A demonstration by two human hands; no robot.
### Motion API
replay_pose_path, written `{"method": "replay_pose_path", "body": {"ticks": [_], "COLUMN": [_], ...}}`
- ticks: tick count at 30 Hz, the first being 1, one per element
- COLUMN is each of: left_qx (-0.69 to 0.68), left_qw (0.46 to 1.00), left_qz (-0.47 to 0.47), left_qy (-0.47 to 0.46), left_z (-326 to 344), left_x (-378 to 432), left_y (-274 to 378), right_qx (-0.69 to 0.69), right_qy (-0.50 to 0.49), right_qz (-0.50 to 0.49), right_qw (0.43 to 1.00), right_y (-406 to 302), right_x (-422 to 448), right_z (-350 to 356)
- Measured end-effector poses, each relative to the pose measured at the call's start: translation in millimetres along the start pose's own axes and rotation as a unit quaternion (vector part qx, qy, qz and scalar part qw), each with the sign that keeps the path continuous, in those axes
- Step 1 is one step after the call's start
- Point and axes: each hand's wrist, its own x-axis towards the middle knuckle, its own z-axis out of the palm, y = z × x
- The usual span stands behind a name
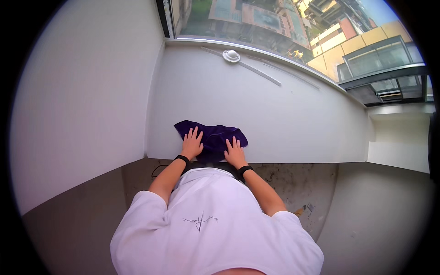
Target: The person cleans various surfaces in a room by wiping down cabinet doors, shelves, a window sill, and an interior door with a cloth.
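A dark purple cloth [216,137] lies spread on the white windowsill [275,117], close to its front edge. My left hand [193,142] rests flat on the cloth's left part with its fingers apart. On the right part, my right hand [235,151] presses down the same way, fingers spread. Neither hand grips the fabric. Part of the cloth reaches the sill's front edge between my wrists, and some folds run across its middle.
Farther back on the sill lie a round white fixture [231,56] and a white perforated strip [261,74]. Behind them is a window [257,24], with an open sash [395,86] at right. A wall [86,86] bounds the left side. Debris lies on the floor [295,189].
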Motion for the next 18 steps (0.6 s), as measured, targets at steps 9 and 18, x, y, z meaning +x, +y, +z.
{"method": "replay_pose_path", "body": {"ticks": [9,18], "left_qx": [0.001,0.040], "left_qw": [0.999,0.993], "left_qz": [-0.033,-0.042], "left_qy": [-0.014,-0.105], "left_z": [3.6,-3.9], "left_x": [19.4,-21.7], "left_y": [1.0,-24.2], "right_qx": [0.025,0.037], "right_qy": [0.014,-0.005], "right_qz": [-0.036,-0.085], "right_qw": [0.999,0.996], "right_y": [-15.8,-6.3], "right_x": [18.1,-30.9], "right_z": [13.5,28.8]}}
